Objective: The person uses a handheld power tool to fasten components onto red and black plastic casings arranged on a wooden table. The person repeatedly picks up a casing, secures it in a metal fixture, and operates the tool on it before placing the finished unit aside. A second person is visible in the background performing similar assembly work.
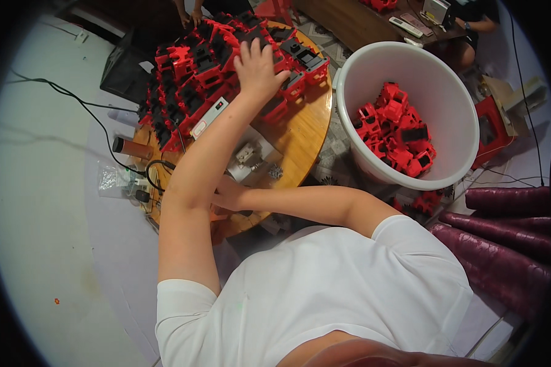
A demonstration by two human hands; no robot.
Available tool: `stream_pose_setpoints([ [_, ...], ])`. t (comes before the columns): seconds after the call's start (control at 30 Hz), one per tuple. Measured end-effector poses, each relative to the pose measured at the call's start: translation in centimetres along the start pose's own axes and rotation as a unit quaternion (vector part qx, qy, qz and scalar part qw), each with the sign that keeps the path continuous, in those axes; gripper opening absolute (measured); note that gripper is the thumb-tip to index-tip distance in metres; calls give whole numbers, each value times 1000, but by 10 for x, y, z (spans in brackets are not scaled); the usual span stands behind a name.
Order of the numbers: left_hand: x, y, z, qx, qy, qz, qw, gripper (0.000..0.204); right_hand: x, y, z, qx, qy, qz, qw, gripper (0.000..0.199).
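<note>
My left hand [258, 70] reaches across the table with its fingers spread, over the far right part of a big heap of red and black plastic housings [193, 76]. No part shows in its fingers; whether the fingertips touch the heap I cannot tell. Low at the table's near edge is my right hand [229, 194], largely covered by my left forearm, so its fingers are hidden. Between my arms lies a pale tray-like piece [266, 147] with a small white fitting [248, 155]. A white box with a red switch [209, 117] leans against the heap beside my left forearm.
The round wooden table [306, 131] carries all this. To its right stands a large white tub [456, 122] with red housings [398, 131] inside. Cables [89, 104] run down the left wall. A co-worker's hands [191, 17] show behind the heap; another person [480, 25] sits far right.
</note>
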State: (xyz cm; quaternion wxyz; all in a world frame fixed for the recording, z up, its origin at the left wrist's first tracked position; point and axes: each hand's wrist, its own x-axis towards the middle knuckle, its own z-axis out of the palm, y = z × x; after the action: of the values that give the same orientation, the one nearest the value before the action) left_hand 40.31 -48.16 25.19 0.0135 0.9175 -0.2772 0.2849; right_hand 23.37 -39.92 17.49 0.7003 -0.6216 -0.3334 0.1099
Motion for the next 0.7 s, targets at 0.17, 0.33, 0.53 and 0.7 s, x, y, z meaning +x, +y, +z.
stream_pose_setpoints([
  [0.17, -6, -45, 10, 34, -17, 69, 997, 59, -3, -9, 17, 18, 66, -25, 997, 65],
  [0.33, 5, -30, -61, -69, 32, 111, 991, 49, 8, 13, 12, -2, 101, -84, 991, 43],
  [0.53, -98, -80, -191, -136, 201, -2, 970, 36, -3, -23, -5, 67, 65, 47, 995, 43],
  [0.7, -291, -134, -223, -109, 212, -229, 944, 34, 4, -6, 16, 13, 132, -93, 987, 47],
])
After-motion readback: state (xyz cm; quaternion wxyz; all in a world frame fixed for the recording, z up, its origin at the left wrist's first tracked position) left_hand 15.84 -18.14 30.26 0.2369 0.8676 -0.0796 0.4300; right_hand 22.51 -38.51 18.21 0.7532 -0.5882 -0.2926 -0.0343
